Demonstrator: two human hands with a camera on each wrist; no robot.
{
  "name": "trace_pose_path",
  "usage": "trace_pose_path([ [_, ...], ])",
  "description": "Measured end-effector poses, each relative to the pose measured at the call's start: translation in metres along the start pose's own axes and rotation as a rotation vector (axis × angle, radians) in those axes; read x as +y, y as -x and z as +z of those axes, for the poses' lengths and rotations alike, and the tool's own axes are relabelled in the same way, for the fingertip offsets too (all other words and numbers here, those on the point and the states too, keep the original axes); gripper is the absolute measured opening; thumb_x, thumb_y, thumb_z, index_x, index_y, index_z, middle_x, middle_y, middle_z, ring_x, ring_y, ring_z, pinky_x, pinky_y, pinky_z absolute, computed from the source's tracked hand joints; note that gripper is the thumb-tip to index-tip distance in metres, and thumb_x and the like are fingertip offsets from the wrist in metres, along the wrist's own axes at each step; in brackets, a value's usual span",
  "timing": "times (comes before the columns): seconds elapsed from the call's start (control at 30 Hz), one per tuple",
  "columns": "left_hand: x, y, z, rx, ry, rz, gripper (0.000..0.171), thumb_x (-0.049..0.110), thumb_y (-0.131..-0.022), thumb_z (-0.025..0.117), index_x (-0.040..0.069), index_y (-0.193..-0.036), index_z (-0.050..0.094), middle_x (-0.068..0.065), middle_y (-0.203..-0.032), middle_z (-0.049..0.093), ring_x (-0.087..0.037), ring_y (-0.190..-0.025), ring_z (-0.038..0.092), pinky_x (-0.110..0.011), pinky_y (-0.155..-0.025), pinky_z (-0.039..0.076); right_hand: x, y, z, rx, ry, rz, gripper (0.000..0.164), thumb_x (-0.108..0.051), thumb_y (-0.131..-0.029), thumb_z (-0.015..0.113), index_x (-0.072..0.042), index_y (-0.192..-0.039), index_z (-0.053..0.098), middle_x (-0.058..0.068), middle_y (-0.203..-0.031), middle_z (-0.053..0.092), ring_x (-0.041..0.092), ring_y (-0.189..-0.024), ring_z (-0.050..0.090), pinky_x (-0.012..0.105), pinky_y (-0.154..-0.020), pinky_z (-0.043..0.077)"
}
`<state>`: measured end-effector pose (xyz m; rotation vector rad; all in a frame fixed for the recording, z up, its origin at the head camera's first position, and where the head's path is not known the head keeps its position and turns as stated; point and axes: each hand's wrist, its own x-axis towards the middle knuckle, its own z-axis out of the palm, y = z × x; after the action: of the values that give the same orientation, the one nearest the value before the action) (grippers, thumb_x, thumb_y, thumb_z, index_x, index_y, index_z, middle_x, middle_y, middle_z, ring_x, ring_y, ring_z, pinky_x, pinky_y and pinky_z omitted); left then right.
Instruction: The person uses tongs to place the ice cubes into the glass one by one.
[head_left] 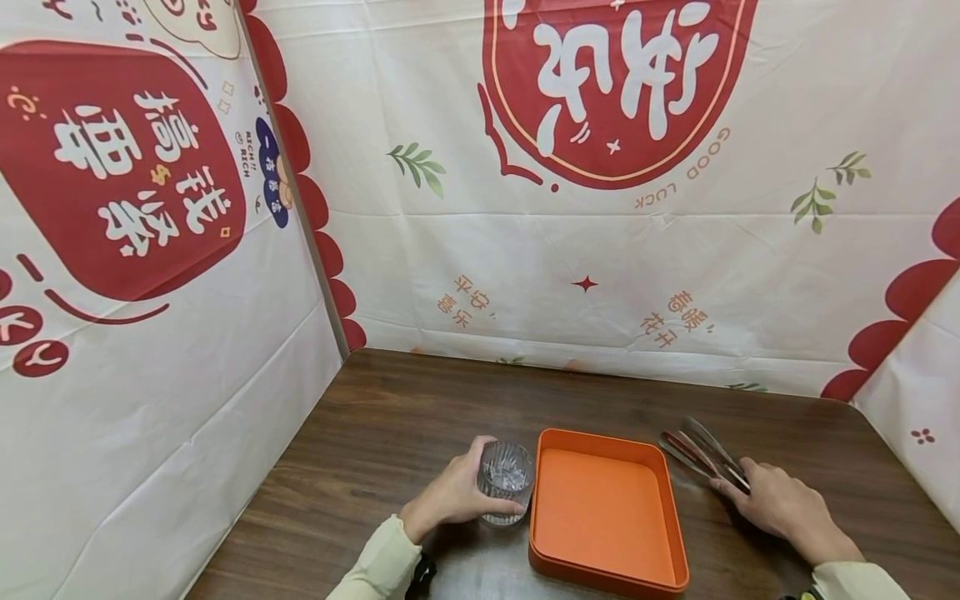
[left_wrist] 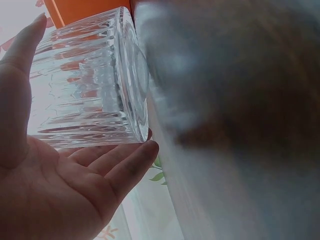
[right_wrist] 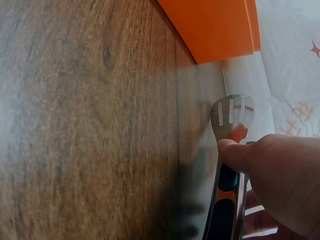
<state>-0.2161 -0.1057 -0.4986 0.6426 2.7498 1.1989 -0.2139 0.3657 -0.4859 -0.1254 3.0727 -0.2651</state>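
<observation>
The left hand (head_left: 450, 493) curls round a ribbed clear glass (head_left: 505, 482), thumb on one side and fingers on the other. The glass stands upright on the brown wooden surface (head_left: 390, 433), just left of an orange tray (head_left: 607, 508) and touching or nearly touching its rim. In the left wrist view the fingers (left_wrist: 132, 162) wrap under the glass (left_wrist: 90, 80) and the thumb lies along its far wall, with the tray's orange showing through it.

The right hand (head_left: 783, 504) rests on the surface to the right of the tray, fingers bent over the handle of metal tongs (head_left: 701, 454). The tongs lie flat, their tips pointing away from the person, close beside the tray's far right corner but apart from it. In the right wrist view a fingertip (right_wrist: 235, 152) presses on the tongs (right_wrist: 231, 120) just behind the slotted head; the black grip shows below it.

Printed cloth (head_left: 585, 250) in white and red screens the surface at the back and on both sides.
</observation>
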Motion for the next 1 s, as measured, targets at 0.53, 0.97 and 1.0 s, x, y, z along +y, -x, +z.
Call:
trace_pose_path([
  [0.53,0.001,0.0,0.001,0.035,0.017,0.069,0.083,0.051,-0.063,0.09,0.013,-0.122,0.046,-0.006,-0.107,0.067,-0.014,-0.094,0.064,-0.028,-0.081,0.054,0.002,0.003,0.002,-0.023,0.005,0.01,0.068,-0.062,-0.093,0.053,0.004,-0.104,0.056,0.025,-0.085,0.062,0.043,-0.074,0.062,0.058,-0.056,0.046],
  [0.97,0.0,-0.001,-0.017,0.03,-0.034,0.109,0.099,0.059,-0.072,0.081,0.019,-0.149,0.034,-0.011,-0.145,0.052,-0.027,-0.129,0.052,-0.048,-0.106,0.043,0.004,0.004,-0.005,0.013,-0.007,0.007,0.086,-0.067,-0.092,0.051,0.014,-0.121,0.052,0.039,-0.11,0.058,0.055,-0.095,0.058,0.064,-0.066,0.047],
  [1.0,0.0,-0.002,-0.022,0.035,-0.035,0.107,0.097,0.06,-0.074,0.079,0.02,-0.15,0.034,-0.01,-0.148,0.049,-0.028,-0.132,0.05,-0.049,-0.108,0.041,0.004,0.005,-0.008,0.032,-0.005,0.0,0.085,-0.065,-0.094,0.05,0.014,-0.124,0.051,0.04,-0.115,0.055,0.057,-0.099,0.057,0.066,-0.068,0.046],
])
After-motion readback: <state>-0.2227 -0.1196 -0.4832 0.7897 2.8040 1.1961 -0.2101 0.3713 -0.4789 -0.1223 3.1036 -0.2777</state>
